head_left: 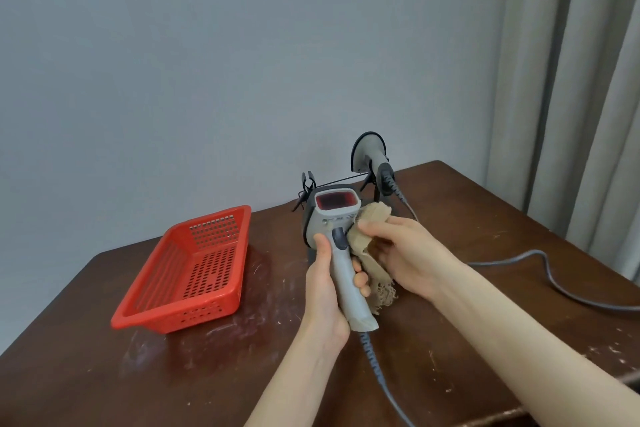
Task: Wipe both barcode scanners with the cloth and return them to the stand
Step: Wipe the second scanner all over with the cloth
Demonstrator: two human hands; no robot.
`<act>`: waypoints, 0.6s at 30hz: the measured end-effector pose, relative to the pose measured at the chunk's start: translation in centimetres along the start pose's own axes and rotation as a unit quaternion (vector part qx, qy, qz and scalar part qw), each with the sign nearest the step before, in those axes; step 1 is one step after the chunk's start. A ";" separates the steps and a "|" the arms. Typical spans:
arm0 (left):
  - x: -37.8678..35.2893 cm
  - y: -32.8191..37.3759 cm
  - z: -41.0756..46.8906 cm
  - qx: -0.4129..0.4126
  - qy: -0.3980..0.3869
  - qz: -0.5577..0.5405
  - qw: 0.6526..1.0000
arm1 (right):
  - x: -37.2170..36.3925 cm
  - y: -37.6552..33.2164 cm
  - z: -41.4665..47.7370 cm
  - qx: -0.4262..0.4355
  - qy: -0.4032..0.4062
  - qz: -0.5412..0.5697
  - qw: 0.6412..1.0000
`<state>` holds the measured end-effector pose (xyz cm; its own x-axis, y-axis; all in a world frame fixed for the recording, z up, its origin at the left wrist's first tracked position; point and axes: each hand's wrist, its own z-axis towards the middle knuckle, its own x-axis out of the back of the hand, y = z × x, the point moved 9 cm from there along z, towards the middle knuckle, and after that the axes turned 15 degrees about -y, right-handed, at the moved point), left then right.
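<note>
Two hands at frame centre: our left hand (323, 291) wrapped the scanner (323, 218) by its handle, rigid, probably light, the surest hold; our right hand (401, 250) pinched the limp cloth (375, 213) against its head.

stand (307, 181) mostly behind held scanner (331, 216), cable (530, 252) cut by right edge

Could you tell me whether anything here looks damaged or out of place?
Only the table looks worn: whitish scuffs and scratches mark its dark top, around the basket and near the right edge. Nothing is spilled.
</note>
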<state>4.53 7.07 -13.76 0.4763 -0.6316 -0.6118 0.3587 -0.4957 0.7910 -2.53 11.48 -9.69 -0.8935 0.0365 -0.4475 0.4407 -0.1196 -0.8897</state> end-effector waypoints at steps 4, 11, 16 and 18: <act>0.0 0.8 0.0 -0.013 0.002 -0.016 1.000 | -0.4 0.4 -0.5 -0.002 -0.008 -0.082 0.997; 1.2 1.7 -0.3 -0.020 0.012 0.066 0.998 | 1.4 -8.6 -3.9 0.207 0.242 -0.357 0.878; 0.4 1.4 -0.4 -0.021 0.004 0.094 0.995 | -4.5 -10.3 -2.2 0.239 0.138 -0.581 0.766; 0.1 1.4 -0.4 -0.023 0.001 0.097 0.995 | -4.6 -9.5 -1.3 0.223 0.123 -0.614 0.747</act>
<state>5.42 6.58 -12.64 0.5423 -0.7112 -0.4473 0.2956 -0.3368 0.8939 -2.45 13.76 0.73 -0.5322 0.5659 0.6297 -0.8206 -0.1620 -0.5480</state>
